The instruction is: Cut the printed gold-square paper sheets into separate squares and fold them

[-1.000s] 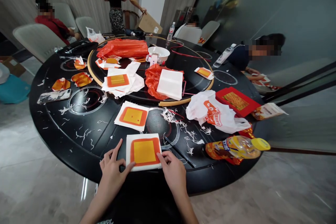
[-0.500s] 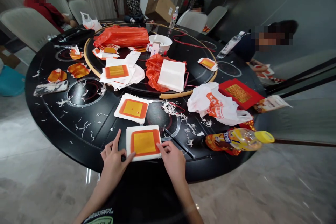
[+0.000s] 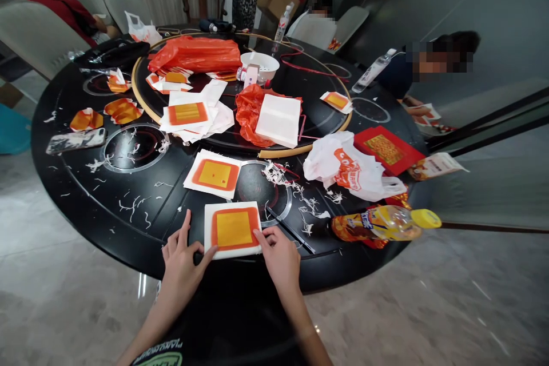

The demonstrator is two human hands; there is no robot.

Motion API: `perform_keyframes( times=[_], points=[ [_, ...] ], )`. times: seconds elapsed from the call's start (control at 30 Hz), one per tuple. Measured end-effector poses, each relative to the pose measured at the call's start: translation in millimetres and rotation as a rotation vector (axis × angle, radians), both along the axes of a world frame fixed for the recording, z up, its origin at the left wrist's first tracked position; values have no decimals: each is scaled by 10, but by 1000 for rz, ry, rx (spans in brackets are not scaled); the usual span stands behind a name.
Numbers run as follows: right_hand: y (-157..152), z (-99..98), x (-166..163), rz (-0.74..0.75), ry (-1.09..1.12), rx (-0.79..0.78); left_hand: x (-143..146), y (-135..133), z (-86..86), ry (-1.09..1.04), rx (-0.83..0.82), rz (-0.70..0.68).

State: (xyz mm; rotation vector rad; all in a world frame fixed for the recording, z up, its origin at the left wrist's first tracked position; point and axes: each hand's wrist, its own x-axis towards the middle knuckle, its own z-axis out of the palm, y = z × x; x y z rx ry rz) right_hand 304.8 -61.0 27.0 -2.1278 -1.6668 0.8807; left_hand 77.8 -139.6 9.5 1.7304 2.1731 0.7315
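A square paper sheet (image 3: pixel 232 229), white with an orange border and gold centre, lies flat at the near edge of the round black table (image 3: pixel 86 194). My left hand (image 3: pixel 182 260) rests with fingers spread beside the sheet's lower left corner, its thumb touching that corner. My right hand (image 3: pixel 278 257) lies at the sheet's lower right corner, with a fingertip pressed on the edge. A second sheet of the same kind (image 3: pixel 213 174) lies just beyond the first.
A yellow-capped drink bottle (image 3: pixel 381 225) lies on its side to the right, with a white plastic bag (image 3: pixel 347 172) and red packet (image 3: pixel 388 150) behind it. A phone (image 3: pixel 75 140) lies left. Paper shreds are scattered about. Orange bags and paper stacks fill the turntable (image 3: pixel 283 151). Other people sit around.
The view has shifted a little, so the table sits higher and further left. My hands stay at the sheet's lower corners. The standing person at the back has carried a cardboard box to the right.
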Motion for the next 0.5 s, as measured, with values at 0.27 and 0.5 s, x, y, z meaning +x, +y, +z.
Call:
perform_keyframes(
  times=[0.27,0.5],
  points=[
    [0,-47,18,13,-21,56,-5,7,-54,34,125,-15],
    [0,4,0,12,-34,5,-1,14,-40,68,93,2]
  ],
)
